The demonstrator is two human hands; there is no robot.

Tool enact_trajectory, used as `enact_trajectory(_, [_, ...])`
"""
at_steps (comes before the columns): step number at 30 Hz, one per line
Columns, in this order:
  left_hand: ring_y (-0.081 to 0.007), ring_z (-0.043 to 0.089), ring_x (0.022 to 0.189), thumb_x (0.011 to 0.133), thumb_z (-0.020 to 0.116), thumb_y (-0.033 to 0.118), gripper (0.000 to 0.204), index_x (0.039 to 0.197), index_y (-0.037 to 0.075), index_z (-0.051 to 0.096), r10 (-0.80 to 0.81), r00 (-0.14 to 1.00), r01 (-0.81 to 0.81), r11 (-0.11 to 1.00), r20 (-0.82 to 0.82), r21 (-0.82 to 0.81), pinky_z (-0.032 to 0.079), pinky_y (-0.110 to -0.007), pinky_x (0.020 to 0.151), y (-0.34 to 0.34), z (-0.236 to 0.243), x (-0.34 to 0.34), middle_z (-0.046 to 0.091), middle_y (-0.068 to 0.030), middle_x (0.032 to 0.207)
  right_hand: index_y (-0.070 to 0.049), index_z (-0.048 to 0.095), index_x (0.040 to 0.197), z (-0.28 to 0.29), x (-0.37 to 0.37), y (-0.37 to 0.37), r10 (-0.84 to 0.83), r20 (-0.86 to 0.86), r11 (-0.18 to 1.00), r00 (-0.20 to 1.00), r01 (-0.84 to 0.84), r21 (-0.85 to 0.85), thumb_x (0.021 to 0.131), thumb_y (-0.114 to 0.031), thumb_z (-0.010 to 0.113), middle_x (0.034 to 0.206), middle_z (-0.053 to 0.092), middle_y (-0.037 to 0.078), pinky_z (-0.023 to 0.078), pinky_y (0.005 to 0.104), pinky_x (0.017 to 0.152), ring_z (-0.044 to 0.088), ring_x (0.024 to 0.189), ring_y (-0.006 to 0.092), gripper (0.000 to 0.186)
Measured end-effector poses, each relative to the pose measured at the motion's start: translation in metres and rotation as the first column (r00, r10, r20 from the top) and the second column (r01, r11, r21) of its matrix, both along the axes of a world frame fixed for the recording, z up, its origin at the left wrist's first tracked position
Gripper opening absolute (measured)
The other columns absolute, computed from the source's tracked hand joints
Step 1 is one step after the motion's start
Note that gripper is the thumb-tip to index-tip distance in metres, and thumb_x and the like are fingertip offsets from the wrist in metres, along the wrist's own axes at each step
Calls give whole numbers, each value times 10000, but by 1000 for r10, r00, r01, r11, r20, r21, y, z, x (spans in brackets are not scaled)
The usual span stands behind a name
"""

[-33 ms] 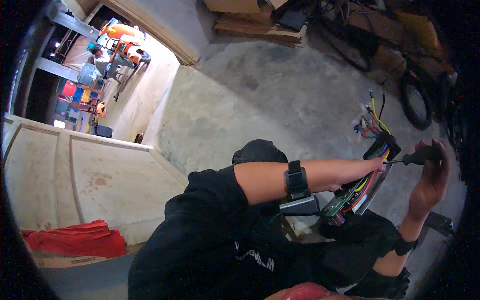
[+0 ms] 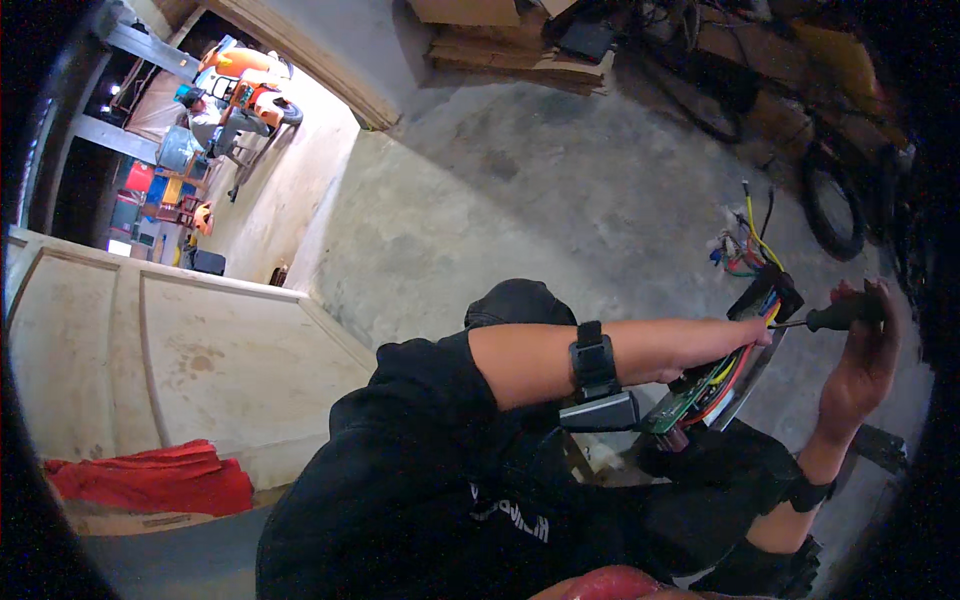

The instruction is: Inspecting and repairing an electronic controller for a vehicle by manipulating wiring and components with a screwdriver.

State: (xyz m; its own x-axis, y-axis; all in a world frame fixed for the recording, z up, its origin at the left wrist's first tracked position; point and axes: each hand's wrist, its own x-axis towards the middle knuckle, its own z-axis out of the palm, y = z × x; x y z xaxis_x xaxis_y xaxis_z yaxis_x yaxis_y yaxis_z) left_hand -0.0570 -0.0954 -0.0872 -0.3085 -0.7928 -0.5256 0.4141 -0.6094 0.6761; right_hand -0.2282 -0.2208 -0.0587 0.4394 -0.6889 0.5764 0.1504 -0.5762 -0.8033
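My left hand (image 2: 735, 340) is closed around a long green circuit board assembly (image 2: 675, 408) with a metal side. Red, yellow and blue wires run along it, and a bundle of loose coloured wires (image 2: 748, 245) comes out at its far end. In my right hand (image 2: 860, 370) is a screwdriver (image 2: 832, 317) with a dark handle, lying against the palm. Its shaft points left and reaches the assembly beside my left fingertips. Whether the tip sits on a screw cannot be made out, as the fingers and wires cover it.
Bicycle tyres (image 2: 832, 200) and cables lie at the right, near flattened cardboard (image 2: 510, 65). A red cloth (image 2: 150, 478) hangs over the wooden panel (image 2: 200, 370) at the left. Through the doorway are an orange motorcycle (image 2: 245, 70) and a seated person (image 2: 205, 110).
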Motion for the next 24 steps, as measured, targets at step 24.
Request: enact_trajectory(24, [-85, 540, 548, 892, 479, 462, 387, 869, 91, 586, -59, 992, 60, 998, -109, 9, 433, -251, 490, -1, -16, -4, 601, 11, 681, -147, 523, 1126, 12, -12, -13, 536, 101, 826, 838, -545, 147, 858, -192, 630, 1195, 468, 112, 369, 587, 964, 542, 1069, 341, 292])
